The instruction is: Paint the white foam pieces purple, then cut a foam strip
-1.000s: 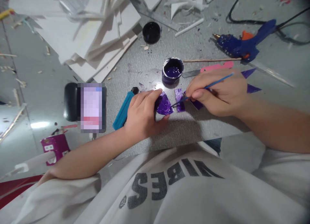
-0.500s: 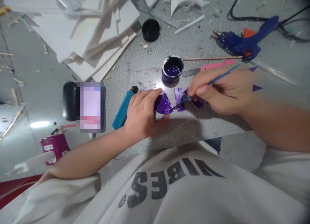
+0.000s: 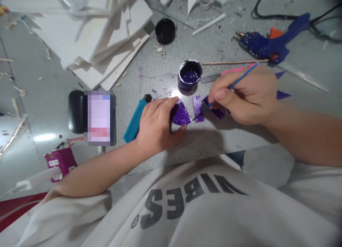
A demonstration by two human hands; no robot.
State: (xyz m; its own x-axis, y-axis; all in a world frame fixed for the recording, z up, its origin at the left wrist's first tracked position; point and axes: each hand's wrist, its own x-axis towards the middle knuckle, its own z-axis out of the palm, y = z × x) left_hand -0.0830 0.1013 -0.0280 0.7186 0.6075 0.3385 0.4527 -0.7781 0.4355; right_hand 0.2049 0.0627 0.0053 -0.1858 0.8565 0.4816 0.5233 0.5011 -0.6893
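Note:
A flat, wedge-shaped piece (image 3: 181, 113) wet with purple paint lies on the table. My left hand (image 3: 157, 122) grips it by its left side between thumb and fingers. In my right hand (image 3: 240, 95), pinched between thumb and forefinger, is a thin blue paintbrush (image 3: 244, 75). Its dark tip hangs just right of the wedge, by a purple rectangular strip (image 3: 197, 108). More purple pieces (image 3: 217, 112) lie partly hidden under my right hand. Above stands an uncapped jar of purple paint (image 3: 190, 76) with a white-smeared rim.
A blue glue gun (image 3: 267, 44), a wooden stick (image 3: 235, 63) and a pink-handled cutter (image 3: 232, 71) lie right. Stacked white boards (image 3: 107, 44) and a black lid (image 3: 165, 31) are behind. On the left are a teal cutter (image 3: 135, 121), a phone (image 3: 99, 118) and a purple box (image 3: 60, 161).
The brush tip has shifted slightly right, off the edge of the wedge-shaped piece, and its rear end has tilted left. My left hand keeps its place on the piece.

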